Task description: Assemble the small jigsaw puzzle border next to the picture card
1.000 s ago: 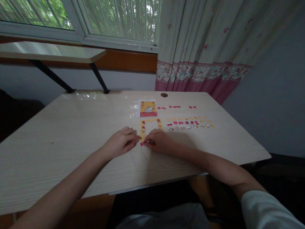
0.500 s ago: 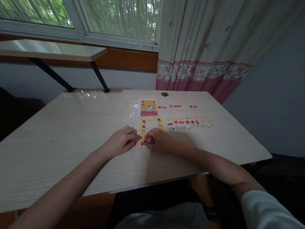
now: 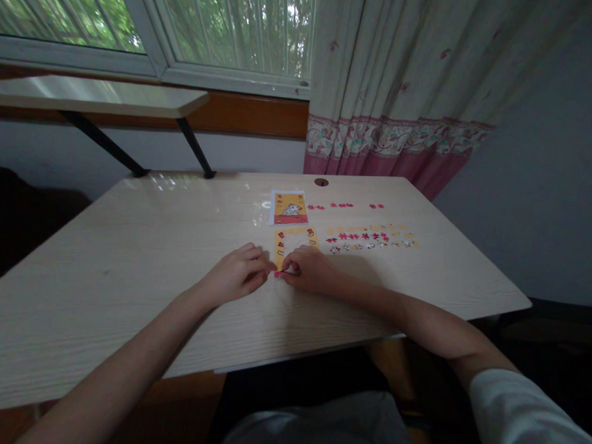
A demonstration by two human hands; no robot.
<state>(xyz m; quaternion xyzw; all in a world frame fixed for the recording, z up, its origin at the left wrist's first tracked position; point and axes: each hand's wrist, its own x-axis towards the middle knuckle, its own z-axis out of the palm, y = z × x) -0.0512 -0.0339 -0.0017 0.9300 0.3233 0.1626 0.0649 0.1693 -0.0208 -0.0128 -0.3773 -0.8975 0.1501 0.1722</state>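
Joined yellow puzzle pieces form a partial puzzle frame [image 3: 278, 260] on the desk, with bare wood inside it. My right hand [image 3: 306, 269] pinches a small red puzzle piece [image 3: 277, 274] at the frame's lower left corner, and the piece touches or nearly touches the yellow edge. The hand covers part of the frame's right side. From the left, my left hand [image 3: 240, 270] rests with curled fingers, its index fingertip on the frame's lower left edge. Just beyond the frame lies a picture card [image 3: 290, 209] showing a white animal on yellow and red.
Rows of loose yellow, red and white puzzle pieces [image 3: 366, 237] lie to the right. Behind them is a sparser row of red pieces [image 3: 342, 205]. A raised shelf [image 3: 96, 97] stands at the back left of the desk [image 3: 129, 261]. A curtain [image 3: 377, 134] hangs behind.
The red piece in my right hand has moved slightly up, closer against the yellow frame's lower left corner. My left hand has barely moved.
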